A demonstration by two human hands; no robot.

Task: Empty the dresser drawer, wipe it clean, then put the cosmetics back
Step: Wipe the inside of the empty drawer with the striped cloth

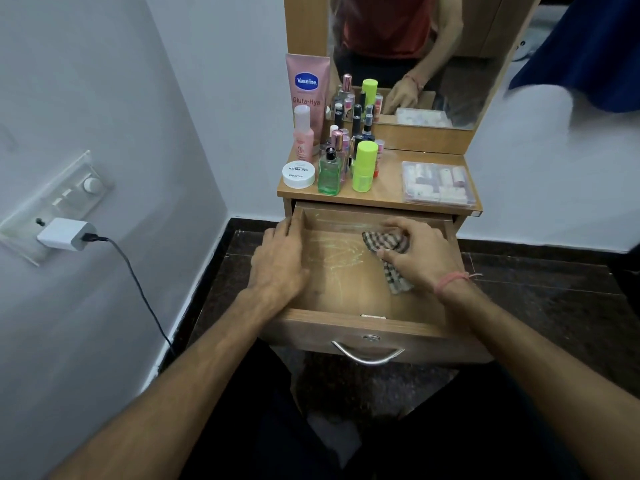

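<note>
The dresser stands against a white wall, with a mirror mounted above its tabletop. The drawer is pulled fully out below the tabletop. Its wooden floor is bare apart from pale streaks near the centre. A metal handle and a lock sit on the drawer front.

The cosmetics stand grouped on the left part of the tabletop. A pink tube leans at the rear left. A pink bottle stands in front of it. A green glass bottle and a lime bottle stand near the front edge. A white jar sits at the front left corner. A clear pouch lies flat on the right part of the tabletop, well apart from the bottles.

The left hand rests on the left wall of the drawer, fingers straight along the rim. The right hand is inside the drawer at its rear right, fingers curled round a checked cloth, which is pressed against the drawer floor.

A white charger is plugged into a wall socket on the left, with a black cable running down to the dark floor.
</note>
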